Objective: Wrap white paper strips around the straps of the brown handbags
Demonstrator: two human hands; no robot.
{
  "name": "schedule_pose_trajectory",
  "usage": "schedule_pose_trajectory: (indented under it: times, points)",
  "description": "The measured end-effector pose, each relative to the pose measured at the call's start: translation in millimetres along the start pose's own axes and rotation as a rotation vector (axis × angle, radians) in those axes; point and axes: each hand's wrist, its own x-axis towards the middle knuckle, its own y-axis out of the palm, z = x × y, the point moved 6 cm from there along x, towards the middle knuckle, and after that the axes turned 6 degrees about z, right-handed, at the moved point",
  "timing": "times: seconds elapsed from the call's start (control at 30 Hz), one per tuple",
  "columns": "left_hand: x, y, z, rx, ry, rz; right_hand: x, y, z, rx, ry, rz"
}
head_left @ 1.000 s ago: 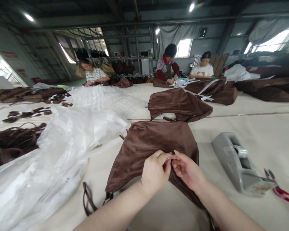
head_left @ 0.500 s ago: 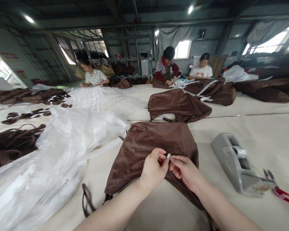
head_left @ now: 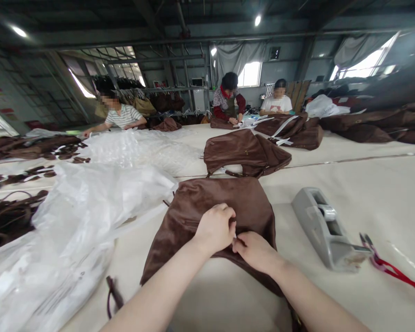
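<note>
A brown leather bag (head_left: 228,191) lies flat on the pale table, its strap curving toward me. Over its middle, my left hand (head_left: 217,227) is closed, fingers curled and pinched. My right hand (head_left: 254,249) is closed just to the right and slightly nearer, its fingertips close to those of my left. A tiny white bit (head_left: 234,235) shows between the two hands; most of it is hidden by the fingers.
A grey tape dispenser (head_left: 327,230) and red-handled snips (head_left: 383,265) lie at the right. Clear plastic bags (head_left: 79,221) cover the left. Another brown bag (head_left: 244,150) lies beyond. Brown straps (head_left: 14,216) are at far left. Three people work across the table.
The view has shifted to the right. My left hand has turned over with its knuckles up, and my right fingers have curled in. The white piece is now mostly covered.
</note>
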Motion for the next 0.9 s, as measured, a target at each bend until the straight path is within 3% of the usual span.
schedule_pose_trajectory:
  times: [0.13, 0.33, 0.5, 0.67, 0.9]
  points:
    - [21.0, 26.6, 0.1, 0.147, 0.04, 0.189, -2.3, -7.1, -12.3, -0.346, 0.112, 0.009]
    - [19.6, 51.0, -8.2, 0.321, 0.033, 0.191, -1.1, -19.3, -16.8, -0.455, 0.123, -0.044]
    - [16.5, 53.8, -6.6, 0.31, 0.05, 0.242, 0.6, -19.8, -12.2, -0.443, 0.15, -0.084]
    - [17.7, 48.7, 2.5, 0.281, 0.07, 0.217, 3.0, -14.9, -11.3, -0.496, 0.113, -0.096]
    - [17.0, 57.9, -2.3, 0.303, 0.063, 0.203, 0.9, -21.0, -11.2, -0.547, 0.112, -0.191]
